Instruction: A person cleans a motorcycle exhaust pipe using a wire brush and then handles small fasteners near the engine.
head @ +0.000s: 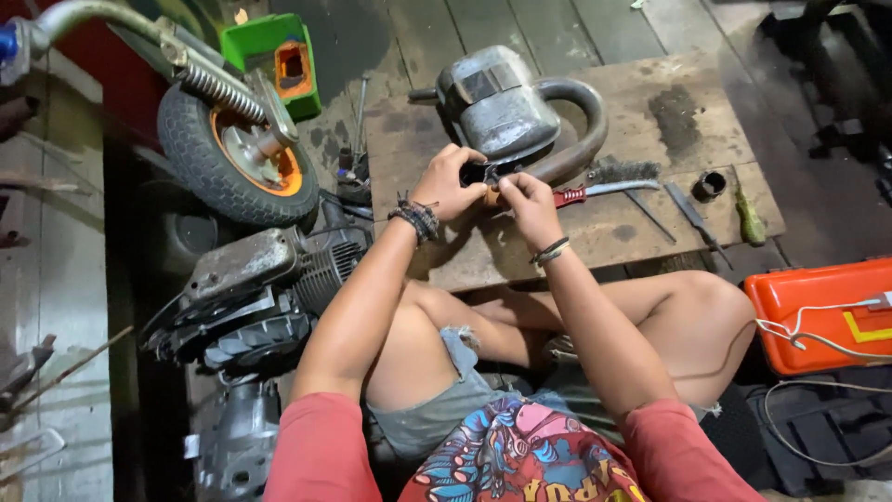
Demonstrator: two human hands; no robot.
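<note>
Head camera looks steeply down, close over the wooden board [595,232].

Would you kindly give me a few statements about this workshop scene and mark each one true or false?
1. Both hands, left hand and right hand, meet on a small dark part over the wooden board. True.
2. The metal exhaust muffler lies on the floor beside the wheel. False: it rests on the board.
3. A wire brush lies on the board. True.
4. The tyred wheel has a blue rim. False: the rim is orange.
5. The orange case sits at the person's left. False: it is at their right.
</note>
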